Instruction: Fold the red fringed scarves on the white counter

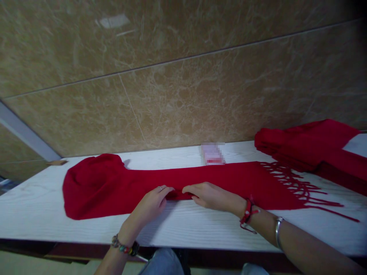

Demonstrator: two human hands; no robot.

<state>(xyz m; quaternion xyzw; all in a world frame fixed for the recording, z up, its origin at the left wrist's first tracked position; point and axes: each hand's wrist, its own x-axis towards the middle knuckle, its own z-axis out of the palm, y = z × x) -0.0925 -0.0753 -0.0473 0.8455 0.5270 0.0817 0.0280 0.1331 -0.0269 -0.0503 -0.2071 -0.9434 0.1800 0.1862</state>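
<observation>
Red scarf (pixel 235 179) lies flat on the table (pixel 40 206), long axis running left-right across the view, roughly parallel to the near edge. Its fringe (pixel 298 183) points right, strands splayed over the tabletop; the left end is bunched into a rounded lump. Left hand (pixel 151 202) and right hand (pixel 210 195) sit close together at mid-length, fingertips nearly meeting, each pinching the scarf's near edge where a small fold is raised. Beaded bracelet on the left wrist, red cord and metal bangle on the right. Table is white with wood grain and a dark front edge. Second red pile (pixel 309 147) sits far right, apart from the scarf. A small pink item (pixel 212 153), blurred, lies just behind the scarf. The wall (pixel 183 76) behind is glossy tan marble-look tile.
</observation>
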